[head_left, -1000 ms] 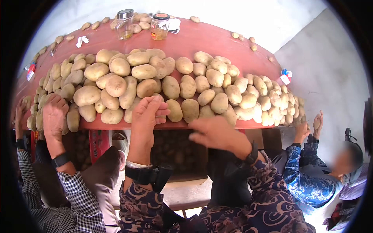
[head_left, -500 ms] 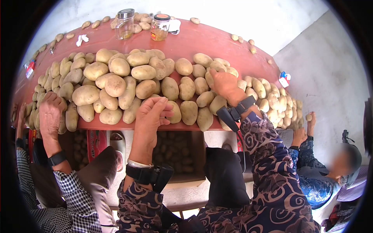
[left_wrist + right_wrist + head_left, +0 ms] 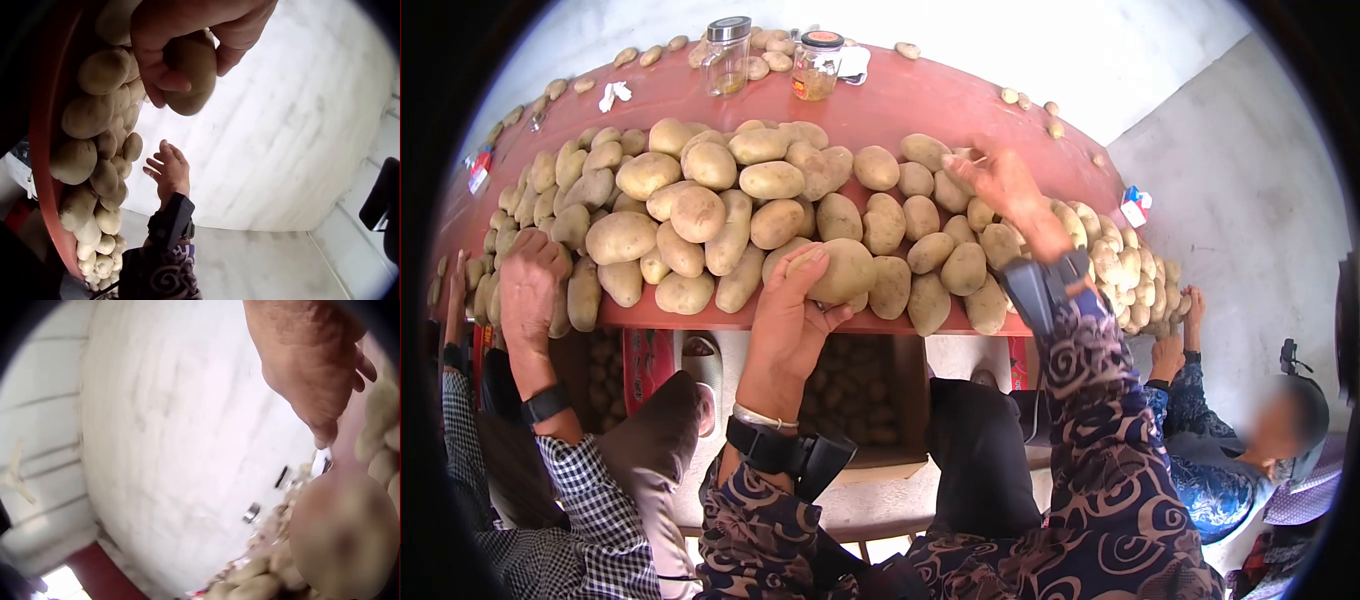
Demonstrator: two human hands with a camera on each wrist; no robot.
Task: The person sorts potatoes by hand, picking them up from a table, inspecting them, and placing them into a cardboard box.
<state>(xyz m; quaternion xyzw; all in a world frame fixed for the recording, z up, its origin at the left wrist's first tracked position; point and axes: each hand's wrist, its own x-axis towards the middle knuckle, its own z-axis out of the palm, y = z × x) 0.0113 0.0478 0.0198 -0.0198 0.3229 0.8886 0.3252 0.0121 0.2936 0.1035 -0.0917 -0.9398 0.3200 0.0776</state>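
A large tan potato [image 3: 843, 272] is held between the thumb and fingers of my left hand [image 3: 788, 325], at the front edge of the table. The left wrist view shows that potato [image 3: 192, 75] from below, with fingers curled round it. My right hand [image 3: 1008, 183], slightly blurred, reaches over the back of the potato pile [image 3: 885, 220] to the right. From the left wrist, the right hand [image 3: 172, 176] shows loosely spread fingers and nothing in them. A big blurred potato [image 3: 344, 534] fills the lower right of the right wrist view.
Two glass jars [image 3: 727, 60] [image 3: 816, 68] stand at the back of the red table [image 3: 920, 90]. Below its edge is a box of potatoes [image 3: 855, 395]. On the left another person's hand [image 3: 530, 290] rests by the pile; a further person [image 3: 1230, 455] sits on the right.
My right hand went from the front edge onto the pile, then a little farther back and right. My left hand, earlier without a potato, now holds one.
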